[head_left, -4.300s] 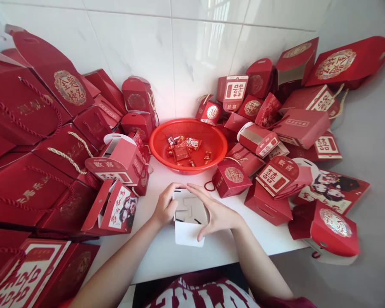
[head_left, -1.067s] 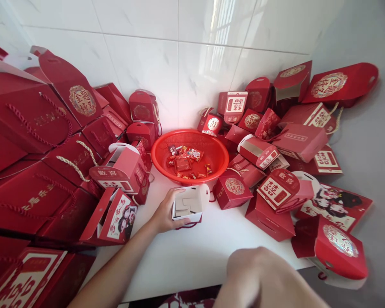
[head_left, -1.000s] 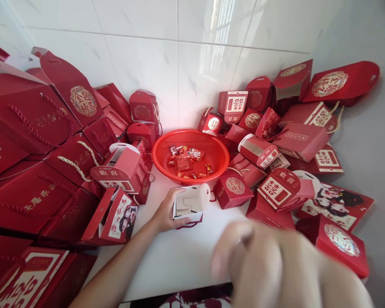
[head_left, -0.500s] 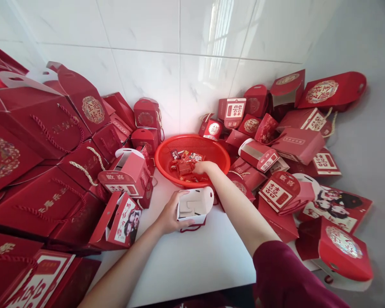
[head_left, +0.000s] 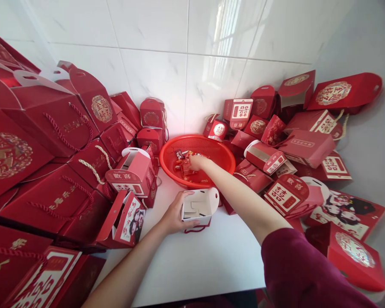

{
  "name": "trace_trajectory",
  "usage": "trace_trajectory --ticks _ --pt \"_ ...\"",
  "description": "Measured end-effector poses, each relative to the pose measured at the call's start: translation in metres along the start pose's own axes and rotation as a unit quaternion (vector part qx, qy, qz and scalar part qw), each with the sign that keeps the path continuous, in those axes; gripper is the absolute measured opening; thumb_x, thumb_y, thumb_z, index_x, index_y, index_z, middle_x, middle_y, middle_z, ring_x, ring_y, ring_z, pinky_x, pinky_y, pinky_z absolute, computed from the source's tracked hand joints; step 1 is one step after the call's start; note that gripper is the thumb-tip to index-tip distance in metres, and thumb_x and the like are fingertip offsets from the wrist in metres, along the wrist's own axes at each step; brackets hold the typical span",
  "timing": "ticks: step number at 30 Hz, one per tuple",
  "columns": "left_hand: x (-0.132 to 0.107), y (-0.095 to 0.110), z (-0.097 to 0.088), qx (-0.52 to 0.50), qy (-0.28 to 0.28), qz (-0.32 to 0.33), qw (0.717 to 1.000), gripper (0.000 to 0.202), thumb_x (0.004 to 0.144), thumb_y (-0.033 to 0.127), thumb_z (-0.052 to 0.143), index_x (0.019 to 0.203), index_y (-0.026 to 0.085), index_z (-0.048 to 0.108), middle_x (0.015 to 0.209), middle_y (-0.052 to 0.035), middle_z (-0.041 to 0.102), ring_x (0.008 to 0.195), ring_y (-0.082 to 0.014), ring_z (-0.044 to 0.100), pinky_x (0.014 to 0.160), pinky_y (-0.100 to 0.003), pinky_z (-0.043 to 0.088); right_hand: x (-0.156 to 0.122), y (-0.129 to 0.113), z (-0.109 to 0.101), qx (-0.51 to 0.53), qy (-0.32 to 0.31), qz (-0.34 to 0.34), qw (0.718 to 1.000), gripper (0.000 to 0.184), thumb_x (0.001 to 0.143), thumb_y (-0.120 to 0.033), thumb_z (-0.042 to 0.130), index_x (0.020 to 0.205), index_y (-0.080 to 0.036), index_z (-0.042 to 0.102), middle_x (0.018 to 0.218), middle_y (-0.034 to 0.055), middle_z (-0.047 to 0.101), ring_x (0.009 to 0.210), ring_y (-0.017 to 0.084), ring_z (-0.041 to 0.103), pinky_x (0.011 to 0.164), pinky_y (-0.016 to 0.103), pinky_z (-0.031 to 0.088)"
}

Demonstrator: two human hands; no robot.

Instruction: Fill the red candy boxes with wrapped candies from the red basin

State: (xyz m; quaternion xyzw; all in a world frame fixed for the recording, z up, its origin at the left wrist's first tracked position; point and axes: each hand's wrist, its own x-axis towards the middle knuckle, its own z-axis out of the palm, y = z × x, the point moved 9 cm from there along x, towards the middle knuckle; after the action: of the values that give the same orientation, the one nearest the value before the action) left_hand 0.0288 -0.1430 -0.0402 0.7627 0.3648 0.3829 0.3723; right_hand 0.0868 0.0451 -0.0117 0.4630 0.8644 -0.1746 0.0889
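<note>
Candies (head_left: 185, 167) in red basket (head_left: 225, 160) lie right under R hand (head_left: 197, 162), can't tell if gripped; L hand (head_left: 176, 215) grasping open box (head_left: 197, 207) nearer body.

The open box (head_left: 192, 206) is off-white inside, with a dark red cord (head_left: 197, 229) below. Bright orange-red colours the basket (head_left: 223, 159), and the sweets (head_left: 185, 167) in it show mostly red wrappers. Deep red bags (head_left: 67, 124) bear gold lettering; one rope handle (head_left: 91, 171) is cream, with a twisted pattern. A long red box (head_left: 343, 94) carries a round, pale gold medallion, while a small box (head_left: 128, 220) has a white panel with red writing and black-and-red figures. The sleeve (head_left: 301, 269) is maroon, the table (head_left: 231, 261) white, and the tiles (head_left: 154, 81) white with faint grey veining.
</note>
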Motion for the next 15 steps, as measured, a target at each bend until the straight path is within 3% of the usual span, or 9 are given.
trace_trajectory --ticks 5,11,15 --pt "-0.001 0.001 0.0 -0.01 -0.003 -0.011 1.0 0.089 0.066 0.041 0.085 0.14 0.028 0.037 0.138 -0.0107 0.045 0.126 -0.0312 0.053 0.107 -0.048 0.046 0.015 -0.006 -0.004 0.002 -0.008 -0.002 1.0 0.034 0.097 -0.038 0.059 0.124 -0.017 0.061 0.128 0.0106 0.06 0.112 0.023 0.061 0.096 0.046 0.051" --pt "0.0 0.002 0.0 -0.005 -0.006 -0.013 1.0 0.089 0.066 0.041 0.085 0.14 0.028 0.037 0.138 -0.0105 0.044 0.126 -0.0308 0.052 0.107 -0.047 0.046 0.025 0.006 -0.017 0.011 0.027 0.025 0.999 0.037 0.096 -0.035 0.06 0.129 -0.018 0.057 0.132 0.011 0.057 0.116 0.025 0.059 0.097 0.047 0.051" --pt "0.001 0.004 -0.001 0.009 -0.008 -0.012 1.0 0.088 0.067 0.041 0.085 0.14 0.028 0.038 0.138 -0.0106 0.044 0.127 -0.0315 0.051 0.108 -0.049 0.044 0.033 0.011 -0.007 0.036 0.002 0.01 0.999 0.04 0.096 -0.034 0.061 0.132 -0.018 0.055 0.135 0.0114 0.056 0.118 0.026 0.059 0.098 0.048 0.05"
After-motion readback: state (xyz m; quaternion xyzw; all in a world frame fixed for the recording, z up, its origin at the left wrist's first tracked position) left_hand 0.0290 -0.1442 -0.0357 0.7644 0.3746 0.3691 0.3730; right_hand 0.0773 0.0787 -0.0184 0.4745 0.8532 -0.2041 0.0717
